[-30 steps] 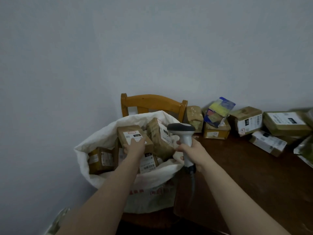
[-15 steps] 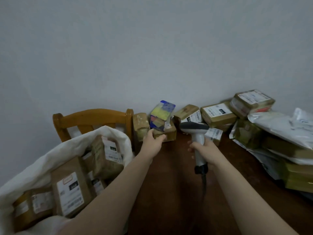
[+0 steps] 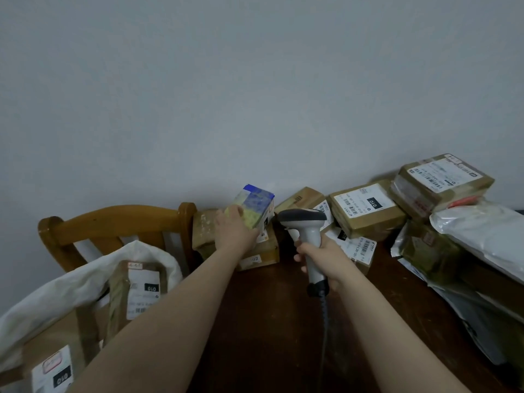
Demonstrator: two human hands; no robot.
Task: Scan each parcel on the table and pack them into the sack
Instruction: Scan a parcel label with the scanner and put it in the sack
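While sack [image 3: 71,285] gapes off the tabletop's [image 3: 269,321] left edge for easy drops, right hand [image 3: 323,258] wraps scanner [image 3: 309,236] handle, head aimed forward for the next read. Left hand [image 3: 234,231] curls round blue-yellow parcel [image 3: 256,202], perched on brown box [image 3: 263,251] at far-left corner. Remaining parcels [image 3: 365,211] line far edge.

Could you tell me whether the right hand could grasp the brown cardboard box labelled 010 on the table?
Probably not: the right hand grips the grey-and-white handheld scanner, so it is occupied, though that brown cardboard box lies just beyond, its label uncovered.
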